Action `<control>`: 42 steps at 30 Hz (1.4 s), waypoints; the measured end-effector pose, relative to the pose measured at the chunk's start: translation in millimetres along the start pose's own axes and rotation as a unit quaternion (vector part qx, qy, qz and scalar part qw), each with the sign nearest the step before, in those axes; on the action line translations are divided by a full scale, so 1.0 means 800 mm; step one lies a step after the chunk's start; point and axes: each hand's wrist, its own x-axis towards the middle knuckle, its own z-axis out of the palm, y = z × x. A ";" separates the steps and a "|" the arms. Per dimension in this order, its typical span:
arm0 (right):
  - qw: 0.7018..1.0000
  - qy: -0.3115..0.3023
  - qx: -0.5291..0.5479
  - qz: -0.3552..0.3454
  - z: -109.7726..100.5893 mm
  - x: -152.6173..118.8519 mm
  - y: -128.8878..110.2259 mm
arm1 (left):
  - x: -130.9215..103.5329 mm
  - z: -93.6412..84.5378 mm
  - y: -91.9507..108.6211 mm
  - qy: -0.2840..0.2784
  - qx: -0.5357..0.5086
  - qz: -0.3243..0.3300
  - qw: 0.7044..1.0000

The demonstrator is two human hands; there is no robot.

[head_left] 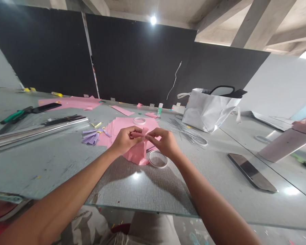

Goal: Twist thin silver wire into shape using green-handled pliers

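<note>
- Landmark: pink sheet stack (116, 128), flat on grey table (66, 177).
- Pink paper piece (134, 156): at near side of stack, gathered at top, wider and loose below; held up by both hands.
- Left hand (124, 139): over near part of stack, fingers curled, thumb and fingers pinched closed on top of pink paper piece.
- Right hand (165, 142): just right of stack, thumb and forefinger pinched together at same gathered top, fingertips nearly meeting the left's; other fingers bent, exact grip partly hidden.
- Larger tape ring (158, 167): near side of stack, to its right, flat on table, just below right hand.
- Smaller tape ring (139, 124): on top of stack, far part.
- Purple fringed paper (90, 137): just left of stack, yellow bits by it.
- Silver foil roll (40, 132): farther left of stack; green-handled tool (14, 116) beyond it.
- More pink paper (75, 102): behind stack, to the left.
- Glue stick (160, 109): upright, behind stack, to the right.
- Wire bundle (190, 133): right of stack, loose ends fanned.
- White bag (209, 110): right of stack, past wires.
- Phone (252, 172): well right of stack, lying flat; pink bottle (283, 142) farther right, looks tilted.
</note>
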 end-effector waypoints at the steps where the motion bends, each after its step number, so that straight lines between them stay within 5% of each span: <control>1: 1.000 -0.006 0.007 0.004 -0.001 0.000 -0.001 | 0.000 0.000 0.000 0.000 0.004 0.002 1.000; 17: 1.000 0.011 -0.011 0.025 0.003 0.001 -0.004 | 0.001 0.003 0.004 0.022 -0.028 -0.029 0.999; 23: 0.995 0.053 0.058 0.061 0.002 0.005 0.011 | 0.003 0.003 0.005 0.042 -0.036 -0.055 0.997; 28: 0.992 0.070 0.009 0.107 -0.003 0.007 0.032 | 0.006 -0.002 0.005 0.061 -0.075 -0.107 0.990; 33: 0.984 -0.001 -0.102 0.145 0.002 0.005 0.045 | 0.014 -0.022 -0.002 0.104 -0.149 -0.162 0.970; 37: 0.975 -0.105 -0.166 0.102 0.007 0.002 0.040 | 0.021 -0.041 -0.012 0.161 -0.168 -0.182 0.956; 42: 0.942 -0.253 -0.219 0.035 0.008 -0.010 0.016 | 0.026 -0.064 -0.036 0.161 0.057 -0.221 0.960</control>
